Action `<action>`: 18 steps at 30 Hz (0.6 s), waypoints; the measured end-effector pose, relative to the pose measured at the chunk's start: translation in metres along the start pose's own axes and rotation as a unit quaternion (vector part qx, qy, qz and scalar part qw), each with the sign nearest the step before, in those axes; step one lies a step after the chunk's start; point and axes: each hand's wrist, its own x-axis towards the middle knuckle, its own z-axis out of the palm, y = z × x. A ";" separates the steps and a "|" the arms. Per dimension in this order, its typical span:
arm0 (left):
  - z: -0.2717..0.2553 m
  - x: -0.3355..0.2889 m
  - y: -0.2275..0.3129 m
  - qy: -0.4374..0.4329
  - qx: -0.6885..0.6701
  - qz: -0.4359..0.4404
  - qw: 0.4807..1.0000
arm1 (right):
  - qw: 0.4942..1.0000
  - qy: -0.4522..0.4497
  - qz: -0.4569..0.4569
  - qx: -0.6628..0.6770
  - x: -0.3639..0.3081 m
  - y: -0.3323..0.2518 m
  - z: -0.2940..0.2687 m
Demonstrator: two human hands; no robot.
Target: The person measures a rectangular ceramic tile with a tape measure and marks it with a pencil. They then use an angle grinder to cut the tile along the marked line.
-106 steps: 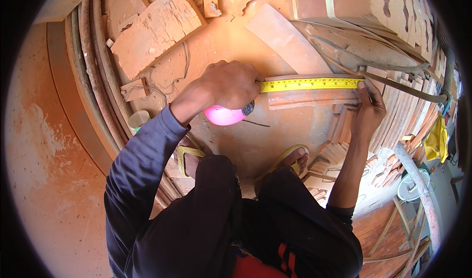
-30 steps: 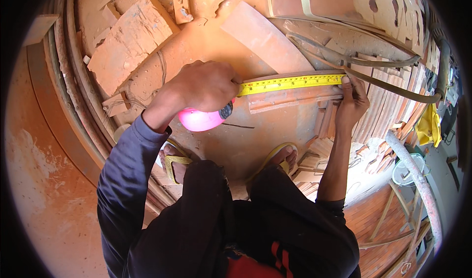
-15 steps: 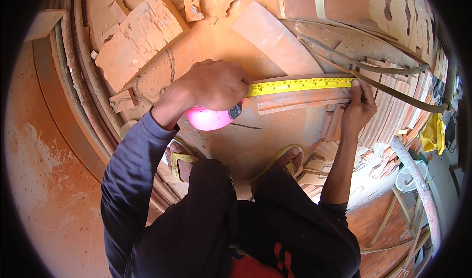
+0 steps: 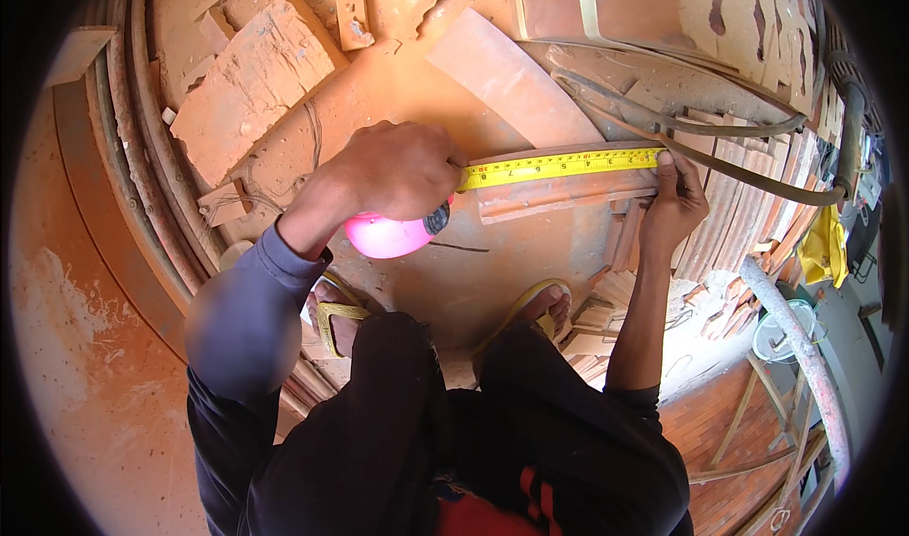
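Note:
Between my hands runs the yellow blade of a tape measure (image 4: 559, 165), laid along a narrow terracotta piece (image 4: 554, 195). My left hand (image 4: 402, 169) is closed over the tape's body; the pink case (image 4: 388, 237) with its dark patch shows beneath my palm. At the blade's far right end, my right hand (image 4: 674, 193) pinches the tip, thumb on top, against the end of the narrow piece. A wide, flat terracotta slab (image 4: 516, 80) lies just beyond the blade, its lower end close to the narrow piece.
A large rough block (image 4: 256, 86) and broken fragments lie at the far left. Stacked terracotta strips (image 4: 729, 205) stand at the right, crossed by a dark hose (image 4: 748, 176). Long pipes (image 4: 156, 148) run down the left. My sandalled feet (image 4: 336, 318) flank the near floor. A pale bucket (image 4: 784, 335) stands at the lower right.
The whole view has shifted slightly, so things appear a little further left. Both hands keep their hold on the tape measure, which stays stretched along the narrow piece.

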 end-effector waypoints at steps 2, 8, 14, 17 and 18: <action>-0.003 0.000 0.003 -0.013 -0.022 -0.017 1.000 | 1.000 0.007 0.009 -0.015 -0.001 -0.003 0.002; 0.004 -0.003 0.000 0.028 -0.031 -0.021 0.999 | 0.999 -0.025 0.002 -0.028 0.003 -0.008 0.001; 0.005 0.000 0.000 0.026 0.004 -0.044 0.999 | 0.999 -0.044 0.022 -0.001 0.006 0.000 -0.006; 0.007 -0.003 -0.001 0.039 -0.001 -0.037 0.999 | 0.998 -0.041 0.037 0.041 0.001 -0.011 -0.002; 0.007 -0.004 -0.001 0.047 -0.005 -0.024 0.999 | 0.999 -0.042 0.003 0.016 0.003 -0.003 -0.003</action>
